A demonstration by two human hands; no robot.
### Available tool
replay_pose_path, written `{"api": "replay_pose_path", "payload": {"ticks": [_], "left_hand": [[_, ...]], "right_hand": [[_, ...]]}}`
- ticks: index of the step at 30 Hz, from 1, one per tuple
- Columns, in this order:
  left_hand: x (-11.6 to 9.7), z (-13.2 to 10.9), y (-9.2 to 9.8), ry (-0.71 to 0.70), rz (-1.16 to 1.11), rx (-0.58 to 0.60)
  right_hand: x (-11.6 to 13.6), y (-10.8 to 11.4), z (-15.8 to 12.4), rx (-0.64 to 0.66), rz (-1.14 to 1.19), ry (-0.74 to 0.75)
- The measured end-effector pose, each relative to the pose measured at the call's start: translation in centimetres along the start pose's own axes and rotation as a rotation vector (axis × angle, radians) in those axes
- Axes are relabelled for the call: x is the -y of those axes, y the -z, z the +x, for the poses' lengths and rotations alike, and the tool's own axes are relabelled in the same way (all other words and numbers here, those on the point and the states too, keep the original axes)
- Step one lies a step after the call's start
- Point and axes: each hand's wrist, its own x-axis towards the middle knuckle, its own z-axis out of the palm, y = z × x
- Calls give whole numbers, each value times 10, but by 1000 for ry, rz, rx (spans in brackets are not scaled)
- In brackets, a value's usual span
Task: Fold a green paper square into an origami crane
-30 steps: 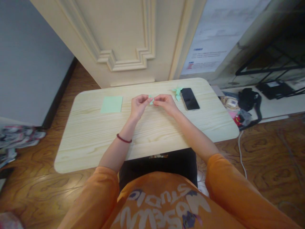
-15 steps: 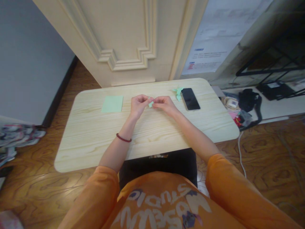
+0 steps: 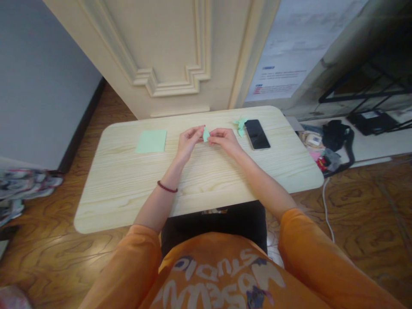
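Two hands meet over the far half of the pale wood table (image 3: 128,193): your left hand (image 3: 188,143) and your right hand (image 3: 225,141). Your fingertips (image 3: 200,130) press together from both sides, pinching a small folded piece of mint-green paper (image 3: 206,134), which stands up between them. Beyond your right hand, a folded green paper figure (image 3: 240,126) lies just beside a black smartphone (image 3: 256,134). A flat square of green paper (image 3: 151,141) lies well to your left.

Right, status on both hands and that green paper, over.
Left hand and right hand pinching small folded green paper between them. Green origami figure and black smartphone lie beyond right hand, apart from it.
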Motion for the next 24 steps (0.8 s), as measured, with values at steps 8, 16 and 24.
{"api": "replay_pose_path", "payload": {"ticks": [8, 16, 24], "left_hand": [[0, -4, -1, 104, -116, 36], [-2, -3, 4, 244, -125, 141], [-3, -3, 3, 340, -220, 207]], "right_hand": [[4, 1, 0, -54, -21, 54], [3, 6, 4, -63, 60, 62], [10, 4, -1, -4, 199, -45]]}}
